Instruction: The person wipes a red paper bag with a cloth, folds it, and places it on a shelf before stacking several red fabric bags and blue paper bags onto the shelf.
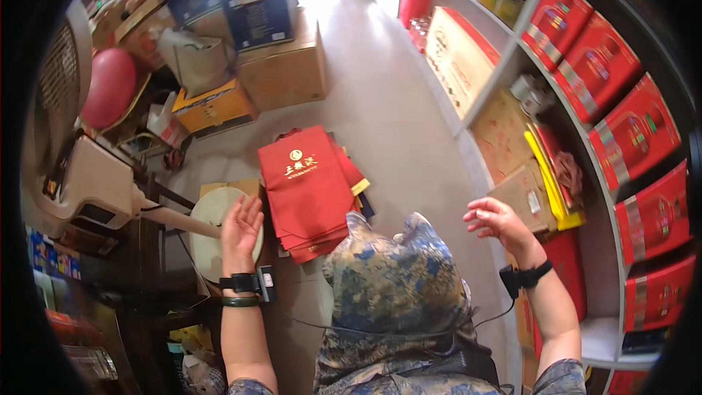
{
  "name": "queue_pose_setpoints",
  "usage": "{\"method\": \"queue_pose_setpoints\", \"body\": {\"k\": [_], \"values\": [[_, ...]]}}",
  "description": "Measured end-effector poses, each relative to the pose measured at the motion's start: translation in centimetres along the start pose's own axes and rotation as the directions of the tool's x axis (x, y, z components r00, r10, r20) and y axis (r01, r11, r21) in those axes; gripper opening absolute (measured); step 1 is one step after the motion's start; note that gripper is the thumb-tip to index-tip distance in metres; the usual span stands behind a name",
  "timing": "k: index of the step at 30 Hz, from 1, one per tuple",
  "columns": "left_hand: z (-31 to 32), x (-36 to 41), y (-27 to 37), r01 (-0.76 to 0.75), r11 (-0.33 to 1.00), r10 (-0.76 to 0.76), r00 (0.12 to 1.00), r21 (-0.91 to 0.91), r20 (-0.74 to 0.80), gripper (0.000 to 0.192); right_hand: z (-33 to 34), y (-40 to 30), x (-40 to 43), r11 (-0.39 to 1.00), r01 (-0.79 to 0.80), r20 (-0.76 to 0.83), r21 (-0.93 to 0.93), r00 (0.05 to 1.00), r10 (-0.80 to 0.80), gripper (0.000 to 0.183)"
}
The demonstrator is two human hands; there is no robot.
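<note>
My left hand point(242, 226) is raised with its palm turned inward and holds nothing. It is above the round pale base point(205, 255) of a standing fan, partly covering it. On the other side, my right hand point(496, 222) hangs in the air with loosely curled fingers, empty, near the shelf unit. A stack of red bags point(307, 189) with gold print lies on the floor between my hands, nearer the left one. Darker and yellow edges of other items stick out beneath it. Black straps with small devices circle both wrists, and a green bangle point(240, 301) sits below the left strap.
Cardboard boxes point(282, 77) and a cloth bag point(194, 57) are piled ahead on the left, beside a pink balloon-like object point(108, 88). The fan's housing point(90, 184) stands at left. Red boxed bottles point(598, 66) line the grey shelves at right. A cable crosses my lap.
</note>
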State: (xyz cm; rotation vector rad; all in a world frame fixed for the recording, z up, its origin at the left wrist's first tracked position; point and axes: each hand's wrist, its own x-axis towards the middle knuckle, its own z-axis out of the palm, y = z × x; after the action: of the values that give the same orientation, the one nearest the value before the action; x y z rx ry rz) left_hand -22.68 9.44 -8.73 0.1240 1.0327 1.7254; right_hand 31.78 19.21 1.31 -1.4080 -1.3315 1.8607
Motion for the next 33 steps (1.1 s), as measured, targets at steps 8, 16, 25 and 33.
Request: {"method": "queue_pose_setpoints", "body": {"k": [8,16,25,33], "values": [[-10.4,5.3,-11.0,0.269,0.946,-0.187,0.91,0.183,-0.369,0.062,7.6,-1.7,22.7,0.979,-0.099,0.303,-0.178,0.941,0.15,0.04],[-9.8,9.3,-15.3,0.274,0.938,-0.136,0.854,0.212,-0.502,0.057,14.5,9.6,35.5,0.919,-0.311,0.307,-0.243,0.874,0.377,0.066],[-7.5,8.3,-15.7,0.344,0.915,-0.177,0.812,0.21,-0.557,0.046,17.8,14.4,37.4,0.895,-0.094,0.027,-0.435,0.993,0.118,0.049],[-5.5,7.5,-15.8,0.303,0.938,-0.205,0.875,0.166,-0.438,0.043,10.3,7.1,34.0,0.966,0.021,0.048,0.258,0.998,-0.035,0.03]]}}
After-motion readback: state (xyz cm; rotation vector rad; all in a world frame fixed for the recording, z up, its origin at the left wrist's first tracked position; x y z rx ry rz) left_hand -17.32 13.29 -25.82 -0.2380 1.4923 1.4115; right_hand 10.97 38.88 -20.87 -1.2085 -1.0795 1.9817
